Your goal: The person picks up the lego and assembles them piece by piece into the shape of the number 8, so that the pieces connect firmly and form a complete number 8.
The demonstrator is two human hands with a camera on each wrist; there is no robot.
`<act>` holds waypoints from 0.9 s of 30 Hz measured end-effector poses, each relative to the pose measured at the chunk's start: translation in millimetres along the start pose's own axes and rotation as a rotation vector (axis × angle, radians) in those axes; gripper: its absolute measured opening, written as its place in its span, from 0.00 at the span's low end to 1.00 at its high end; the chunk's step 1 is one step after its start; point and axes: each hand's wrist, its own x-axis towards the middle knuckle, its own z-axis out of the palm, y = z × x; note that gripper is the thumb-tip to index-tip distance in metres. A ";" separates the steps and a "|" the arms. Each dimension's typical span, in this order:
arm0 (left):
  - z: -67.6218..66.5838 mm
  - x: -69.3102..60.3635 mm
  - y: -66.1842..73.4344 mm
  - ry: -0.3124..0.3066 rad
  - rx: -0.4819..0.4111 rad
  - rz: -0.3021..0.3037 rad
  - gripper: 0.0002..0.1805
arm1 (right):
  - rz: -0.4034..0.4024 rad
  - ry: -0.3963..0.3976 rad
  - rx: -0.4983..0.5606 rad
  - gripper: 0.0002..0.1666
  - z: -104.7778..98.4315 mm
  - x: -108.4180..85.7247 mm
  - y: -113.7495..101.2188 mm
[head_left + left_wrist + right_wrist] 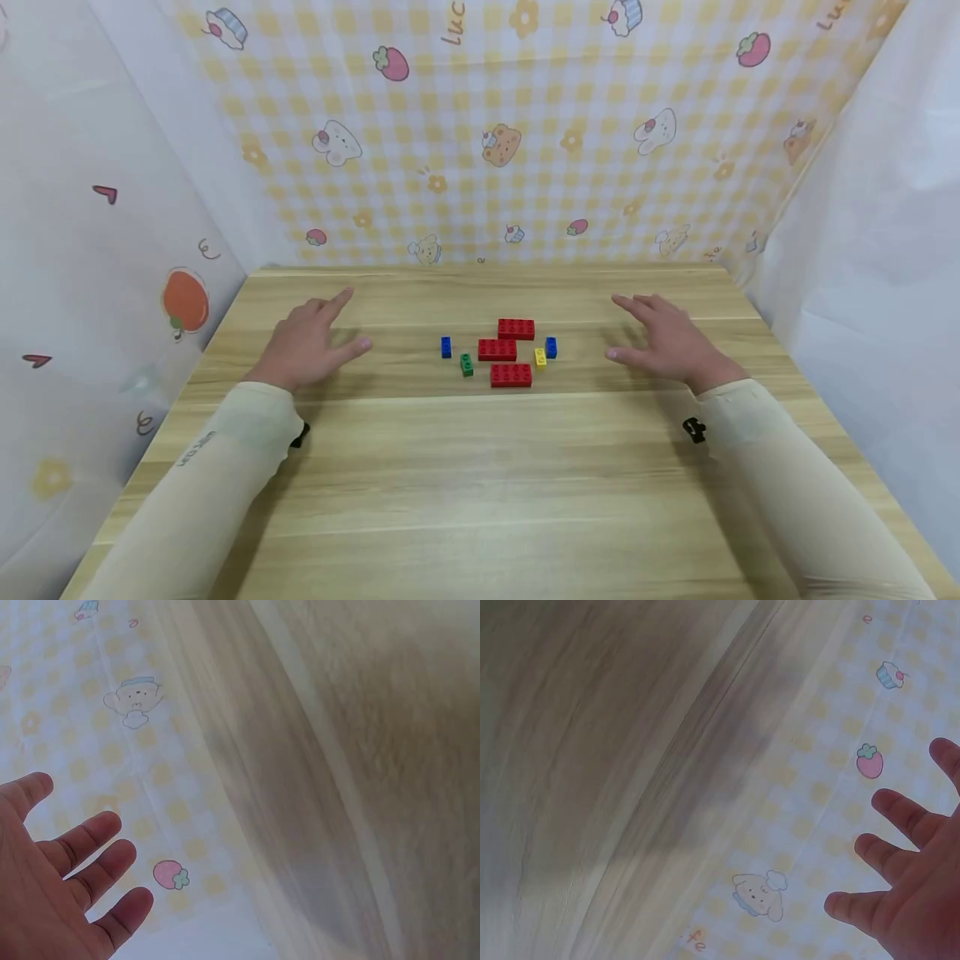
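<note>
In the head view, three red bricks (497, 350) lie grouped near the middle of the wooden table. To their left are a small blue brick (446, 347) and a green brick (467, 365). On their right side, a yellow brick (540, 358) sits close to another blue brick (551, 347). My left hand (303, 346) is held left of the bricks, fingers spread and holding nothing. Across from it, my right hand (663, 342) is on the bricks' right, also spread and with nothing in it. Both wrist views show loose, extended fingers and no bricks.
The wooden table (480, 483) extends toward me in front of the bricks. Behind it hangs a yellow checked cloth (465, 183) with cartoon prints. White curtains stand at the left (112, 333) and right (862, 233) sides.
</note>
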 end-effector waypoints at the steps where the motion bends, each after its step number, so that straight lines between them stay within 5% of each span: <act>1: 0.6 0.5 0.9 -0.001 -0.001 0.001 0.53 | -0.005 0.001 0.002 0.56 0.5 1.0 -1.1; 27: 22.9 14.5 30.2 -0.039 0.002 0.041 0.52 | -0.020 -0.057 0.151 0.58 18.2 18.1 -41.0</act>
